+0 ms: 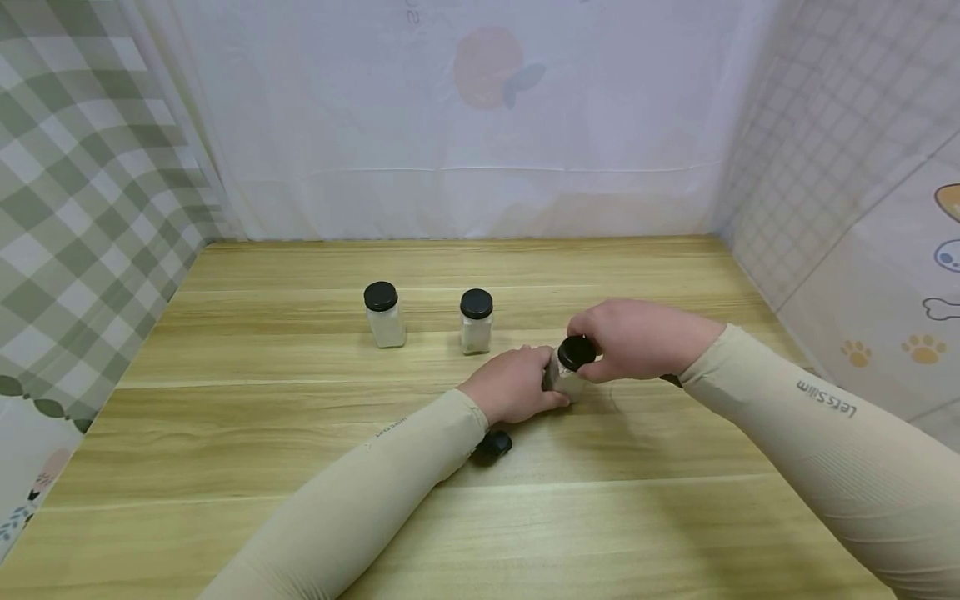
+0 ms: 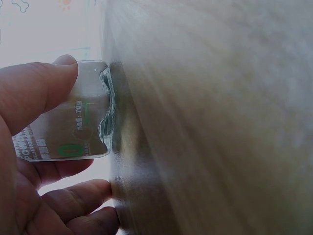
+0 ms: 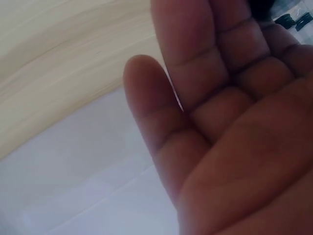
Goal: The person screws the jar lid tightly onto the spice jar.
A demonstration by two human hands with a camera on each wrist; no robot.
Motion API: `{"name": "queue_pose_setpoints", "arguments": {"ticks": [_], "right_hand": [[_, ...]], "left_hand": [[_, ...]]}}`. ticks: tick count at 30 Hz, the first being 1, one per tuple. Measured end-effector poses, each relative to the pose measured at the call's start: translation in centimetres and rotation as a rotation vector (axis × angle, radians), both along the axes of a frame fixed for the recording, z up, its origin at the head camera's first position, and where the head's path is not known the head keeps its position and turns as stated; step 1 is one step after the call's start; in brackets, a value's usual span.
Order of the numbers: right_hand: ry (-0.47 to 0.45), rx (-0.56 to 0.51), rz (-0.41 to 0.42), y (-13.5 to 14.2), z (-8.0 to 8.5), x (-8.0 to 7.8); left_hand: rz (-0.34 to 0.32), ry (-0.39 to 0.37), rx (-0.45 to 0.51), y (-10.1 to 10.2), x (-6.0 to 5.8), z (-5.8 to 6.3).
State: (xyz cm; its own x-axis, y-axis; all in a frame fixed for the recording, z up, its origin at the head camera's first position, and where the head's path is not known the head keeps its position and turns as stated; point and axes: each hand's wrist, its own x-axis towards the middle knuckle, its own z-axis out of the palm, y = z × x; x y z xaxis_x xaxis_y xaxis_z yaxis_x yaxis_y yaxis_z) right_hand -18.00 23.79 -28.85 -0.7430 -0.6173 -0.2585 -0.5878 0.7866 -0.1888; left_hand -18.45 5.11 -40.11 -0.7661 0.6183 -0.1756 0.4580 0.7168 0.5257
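Observation:
A square glass spice jar (image 1: 567, 382) with a black lid (image 1: 577, 352) stands slightly tilted at the right of the table's middle. My left hand (image 1: 516, 385) grips its body from the left, thumb on the near side. In the left wrist view the jar (image 2: 73, 117) shows white and green print reading 70g, its base right at the wood surface. From the right, my right hand (image 1: 633, 337) holds the black lid between thumb and fingers. The right wrist view shows that hand's palm and bent fingers (image 3: 188, 44), the lid mostly hidden behind them.
Two more jars with black lids and pale contents, a left one (image 1: 386, 321) and a middle one (image 1: 476, 323), stand upright farther back. A small black device (image 1: 492, 446) sits at the left cuff. Cloth-covered walls (image 1: 465, 192) border the wooden table (image 1: 247, 400) behind and at both sides.

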Motion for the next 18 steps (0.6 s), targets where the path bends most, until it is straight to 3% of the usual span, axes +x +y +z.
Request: {"name": "queue_pose_setpoints", "arguments": {"ticks": [6, 13, 18], "right_hand": [[0.007, 0.004, -0.006, 0.31, 0.3, 0.18], [0.075, 0.002, 0.103, 0.22, 0.4, 0.2], [0.056, -0.012, 0.102, 0.05, 0.26, 0.06]], "left_hand": [[0.001, -0.007, -0.003, 0.05, 0.0, 0.01], [0.001, -0.012, -0.002, 0.0, -0.01, 0.04], [-0.004, -0.011, -0.002, -0.04, -0.05, 0.05]]}}
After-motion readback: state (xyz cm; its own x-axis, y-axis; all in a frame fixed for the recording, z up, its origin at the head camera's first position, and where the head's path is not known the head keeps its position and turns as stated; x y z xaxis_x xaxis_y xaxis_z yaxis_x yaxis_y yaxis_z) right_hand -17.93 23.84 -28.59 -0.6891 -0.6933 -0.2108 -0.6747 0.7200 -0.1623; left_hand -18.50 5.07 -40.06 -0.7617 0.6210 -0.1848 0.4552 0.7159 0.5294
